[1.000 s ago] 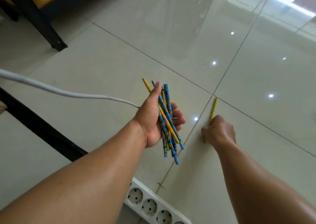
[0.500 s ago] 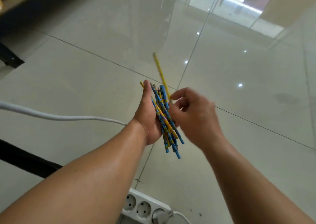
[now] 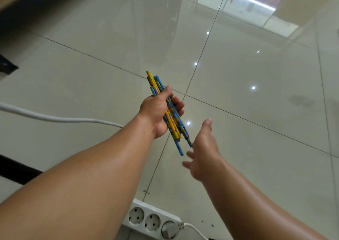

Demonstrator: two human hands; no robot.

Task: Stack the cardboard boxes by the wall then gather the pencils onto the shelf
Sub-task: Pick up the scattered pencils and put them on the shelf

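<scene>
- The yellow pencil that the right grip (image 3: 201, 153) pinched off the floor (image 3: 266, 157) a second ago, and carried to the bundle half a second ago, now lies with the other pencils (image 3: 175, 128) in the left grip (image 3: 157, 111).
- The right grip has drawn back from the bundle, low and just beside its near ends. It is wide open, fingers spread, and holds nothing.
- The left grip is curled round the middle of the bundle with the thumb laid along the top. The pencils stick out at both ends, held above the floor.
- No loose pencil shows on the tiles in view, so the gathering looks nearly done and the carry to the shelf remains. The boxes are out of view.
- A power strip (image 3: 152, 218) and a white cable (image 3: 55, 118) lie on the floor under the arms.
</scene>
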